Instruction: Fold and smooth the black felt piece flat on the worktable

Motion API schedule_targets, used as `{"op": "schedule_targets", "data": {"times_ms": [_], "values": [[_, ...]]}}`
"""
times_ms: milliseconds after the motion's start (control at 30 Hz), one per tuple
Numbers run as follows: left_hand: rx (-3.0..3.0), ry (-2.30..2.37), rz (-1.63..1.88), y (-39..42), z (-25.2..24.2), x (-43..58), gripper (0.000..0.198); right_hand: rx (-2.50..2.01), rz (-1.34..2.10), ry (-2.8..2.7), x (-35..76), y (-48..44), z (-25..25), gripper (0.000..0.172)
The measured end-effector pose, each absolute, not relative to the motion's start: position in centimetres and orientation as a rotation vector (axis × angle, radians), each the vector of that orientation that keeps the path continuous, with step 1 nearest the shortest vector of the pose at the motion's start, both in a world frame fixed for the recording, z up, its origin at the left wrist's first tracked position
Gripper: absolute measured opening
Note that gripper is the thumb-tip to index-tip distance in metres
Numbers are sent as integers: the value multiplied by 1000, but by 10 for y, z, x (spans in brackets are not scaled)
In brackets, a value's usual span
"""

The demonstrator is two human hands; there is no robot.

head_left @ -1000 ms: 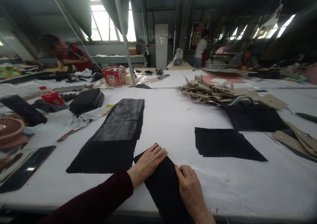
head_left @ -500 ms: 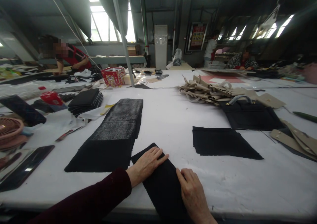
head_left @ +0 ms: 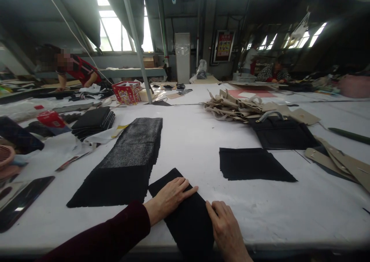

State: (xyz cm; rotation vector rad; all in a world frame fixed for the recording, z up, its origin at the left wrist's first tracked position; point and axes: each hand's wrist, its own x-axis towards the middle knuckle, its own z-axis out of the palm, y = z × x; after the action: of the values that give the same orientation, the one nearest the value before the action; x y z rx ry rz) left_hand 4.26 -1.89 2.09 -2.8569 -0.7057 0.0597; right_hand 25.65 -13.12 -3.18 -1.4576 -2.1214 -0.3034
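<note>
A wide white table (head_left: 196,138) in a workshop is seen, strewn with fabric; at its near edge a black cloth (head_left: 187,215) is laid slantwise; the left hand (head_left: 170,196) is pressed flat on its far end, fingers open, nothing gripped; the right hand (head_left: 227,227) is laid open on its right edge; a black stack (head_left: 127,165) is set just left.

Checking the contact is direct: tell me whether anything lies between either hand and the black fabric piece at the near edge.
Nothing visible does. The left hand lies flat on the black fabric piece, the right hand rests at its right edge; both touch it directly.
</note>
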Motion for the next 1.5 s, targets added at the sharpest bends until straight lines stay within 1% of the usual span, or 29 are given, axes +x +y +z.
{"op": "schedule_targets", "data": {"times_ms": [233, 400, 600, 667, 800, 867, 1500], "values": [[-2820, -690, 53, -19, 17, 43, 60, -1454, -305, -2113, 260, -137, -28, 39], [-2842, -594, 2, -20, 18, 47, 55, -1485, -280, -2140, 262, -143, -27, 41], [-2916, -625, 70, -24, 19, 52, 53, -1549, -231, -2142, 265, -152, -26, 43], [-2924, -623, 104, -26, 21, 54, 56, -1547, -264, -2146, 265, -153, -24, 41], [-2875, -603, 152, -31, 23, 57, 71, -1562, -315, -2136, 265, -153, -21, 39], [-2848, -599, 161, -34, 22, 59, 75, -1565, -324, -2133, 265, -154, -19, 39], [-2761, -520, 201, -38, 12, 61, 83, -1675, -179, -2081, 283, -188, -23, 45]]}}
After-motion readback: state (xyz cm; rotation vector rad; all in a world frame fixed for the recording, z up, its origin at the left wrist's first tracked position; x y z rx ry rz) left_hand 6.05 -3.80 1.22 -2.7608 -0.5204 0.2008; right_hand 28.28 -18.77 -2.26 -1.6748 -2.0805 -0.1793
